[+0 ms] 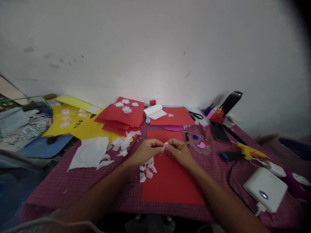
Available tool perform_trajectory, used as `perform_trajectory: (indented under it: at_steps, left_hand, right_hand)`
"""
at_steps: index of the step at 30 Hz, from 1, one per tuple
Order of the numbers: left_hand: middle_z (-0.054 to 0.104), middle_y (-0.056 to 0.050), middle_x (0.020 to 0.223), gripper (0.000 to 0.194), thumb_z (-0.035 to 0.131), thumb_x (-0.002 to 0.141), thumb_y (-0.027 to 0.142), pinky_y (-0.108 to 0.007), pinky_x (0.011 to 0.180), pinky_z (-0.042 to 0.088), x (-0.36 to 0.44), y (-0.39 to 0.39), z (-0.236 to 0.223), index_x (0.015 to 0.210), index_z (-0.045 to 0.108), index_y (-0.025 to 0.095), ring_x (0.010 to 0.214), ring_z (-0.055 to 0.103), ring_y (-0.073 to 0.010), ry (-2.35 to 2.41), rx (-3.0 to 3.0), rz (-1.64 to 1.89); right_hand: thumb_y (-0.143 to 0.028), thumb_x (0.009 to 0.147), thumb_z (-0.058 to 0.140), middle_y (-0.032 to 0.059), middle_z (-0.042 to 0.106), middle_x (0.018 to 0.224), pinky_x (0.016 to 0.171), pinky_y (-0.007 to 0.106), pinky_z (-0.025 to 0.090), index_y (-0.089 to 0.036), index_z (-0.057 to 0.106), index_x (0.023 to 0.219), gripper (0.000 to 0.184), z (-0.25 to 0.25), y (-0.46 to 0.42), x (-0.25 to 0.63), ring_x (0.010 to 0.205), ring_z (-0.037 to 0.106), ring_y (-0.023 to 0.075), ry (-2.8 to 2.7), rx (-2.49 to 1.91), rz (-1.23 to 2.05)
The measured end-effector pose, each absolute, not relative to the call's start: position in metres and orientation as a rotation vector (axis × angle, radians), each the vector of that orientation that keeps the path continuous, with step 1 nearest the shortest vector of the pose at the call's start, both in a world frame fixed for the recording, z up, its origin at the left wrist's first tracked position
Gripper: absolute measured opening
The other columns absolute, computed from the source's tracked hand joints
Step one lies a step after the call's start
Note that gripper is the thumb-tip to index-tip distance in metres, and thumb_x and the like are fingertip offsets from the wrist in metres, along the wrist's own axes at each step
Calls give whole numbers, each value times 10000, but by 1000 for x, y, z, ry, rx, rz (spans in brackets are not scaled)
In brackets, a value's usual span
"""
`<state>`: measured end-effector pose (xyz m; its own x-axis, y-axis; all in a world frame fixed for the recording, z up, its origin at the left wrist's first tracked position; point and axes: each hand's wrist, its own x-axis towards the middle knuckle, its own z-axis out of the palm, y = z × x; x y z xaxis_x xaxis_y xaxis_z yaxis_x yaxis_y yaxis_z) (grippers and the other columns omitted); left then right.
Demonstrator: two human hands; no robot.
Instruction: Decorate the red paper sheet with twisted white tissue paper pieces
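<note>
Above a red sheet of paper [173, 181], my left hand [150, 150] and my right hand [179, 152] meet at the fingertips. Between them is a small white scrap of paper [165, 145], pinched by both. A thin brown stick [184, 144], perhaps a brush or pencil, pokes out from my right hand; its kind is not clear. Beside my left hand, torn white paper bits [148, 169] lie on the sheet's left edge. Farther left are a larger white tissue sheet [88, 152] and torn strips [125, 142].
Red papers with white flowers [126, 110] and yellow painted sheets [82, 126] lie back left. A white roll [155, 111] rests behind. Rightward are scissors [195, 115], a paint palette [201, 145], a phone [220, 132], a yellow glue gun [250, 151] and a white power bank [265, 187].
</note>
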<state>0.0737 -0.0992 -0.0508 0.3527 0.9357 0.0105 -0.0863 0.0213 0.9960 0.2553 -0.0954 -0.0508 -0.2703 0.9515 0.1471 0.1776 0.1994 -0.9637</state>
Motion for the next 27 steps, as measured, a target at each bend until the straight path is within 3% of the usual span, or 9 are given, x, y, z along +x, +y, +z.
perform_trajectory:
  at_steps: [27]
  left_hand:
    - [666,-24,700,142,703,731,223,-222,622,447,74,-99,-50,821,702,114,627,574,-102,864,1287,977]
  right_hand:
    - [-454,826,641,-11,576,599,491,234,332,-174,579,709,310,-48,-96,256,510,465,105,-1618,-1059,1214]
